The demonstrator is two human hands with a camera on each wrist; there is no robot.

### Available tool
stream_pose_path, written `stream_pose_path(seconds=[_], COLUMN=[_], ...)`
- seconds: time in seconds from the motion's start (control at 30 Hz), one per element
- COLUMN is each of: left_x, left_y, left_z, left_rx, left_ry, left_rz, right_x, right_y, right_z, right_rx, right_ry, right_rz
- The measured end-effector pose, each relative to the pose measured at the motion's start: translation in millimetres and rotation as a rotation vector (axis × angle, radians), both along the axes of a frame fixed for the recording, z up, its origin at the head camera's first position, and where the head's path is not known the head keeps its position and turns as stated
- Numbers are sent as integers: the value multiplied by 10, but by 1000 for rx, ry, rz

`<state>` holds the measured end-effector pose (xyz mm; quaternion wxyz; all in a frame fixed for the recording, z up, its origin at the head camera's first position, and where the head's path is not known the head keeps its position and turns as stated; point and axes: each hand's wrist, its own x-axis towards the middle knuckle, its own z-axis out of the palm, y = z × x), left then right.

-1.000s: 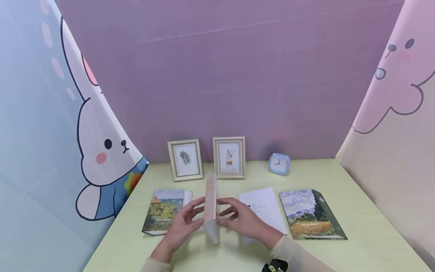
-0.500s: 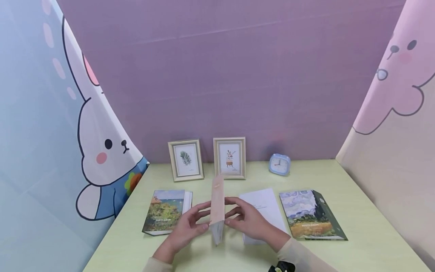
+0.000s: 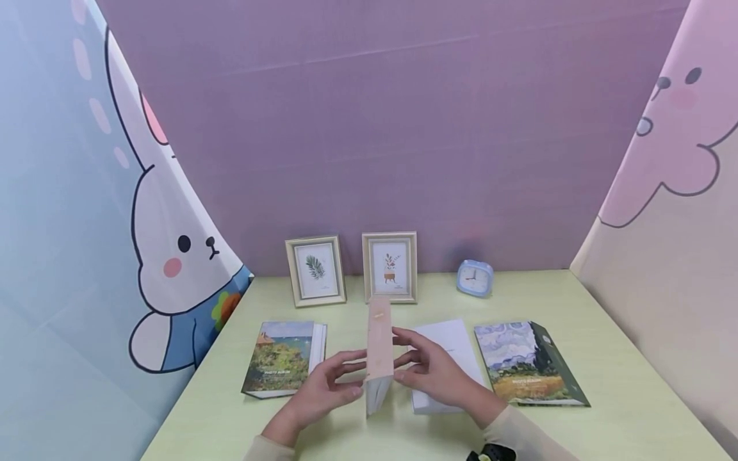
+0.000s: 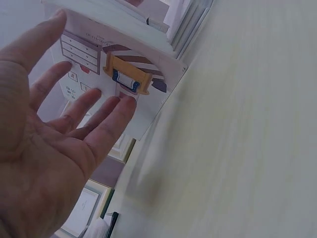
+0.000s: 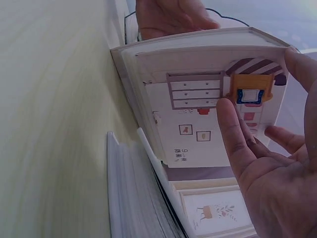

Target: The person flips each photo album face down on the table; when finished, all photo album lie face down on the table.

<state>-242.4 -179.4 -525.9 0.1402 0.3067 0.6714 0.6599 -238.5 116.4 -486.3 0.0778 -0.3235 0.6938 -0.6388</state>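
A thick photo album or book with a pale pink spine (image 3: 379,339) stands upright between my hands, its lower edge on or very near the table. Drawings of a chest of drawers and a bed decorate its cover (image 5: 193,116). My left hand (image 3: 323,392) is at its left side, fingers spread out, fingertips on or close to the cover. On the other side, my right hand (image 3: 442,379) touches the opposite cover with its fingers, thumb near the spine edge. A white book (image 3: 458,349) lies partly hidden behind the right hand.
Photo albums with painted landscapes lie at the left (image 3: 279,358) and right (image 3: 519,365). Behind stand a leaf picture frame (image 3: 315,271), a plant picture frame (image 3: 389,267) and a blue clock (image 3: 475,278). Fabric walls enclose the table (image 3: 611,346).
Both hands and the upright book have shifted a little to the right, and its pink spine now faces me more squarely. The other things on the table have stayed put.
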Motion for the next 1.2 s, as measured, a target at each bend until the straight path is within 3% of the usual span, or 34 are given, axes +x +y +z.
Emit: stream_pose_path(seconds=[0.17,0.33,0.77,1.2], left_x=[5,6,21,1], left_y=[-10,-13,-5,-15], left_z=[-17,-26,-3,-30], left_rx=[-53,-70,-96,-91], left_ry=[-2,14,-24,66], left_rz=[26,27,62,96], right_x=[10,12,16,28], right_y=[50,76,64,16], right_z=[-15,-31,-93,-144], right_rx=[-32,-42,-35,-40], right_ry=[4,-3,-42,-100], right_rz=[12,20,43,41])
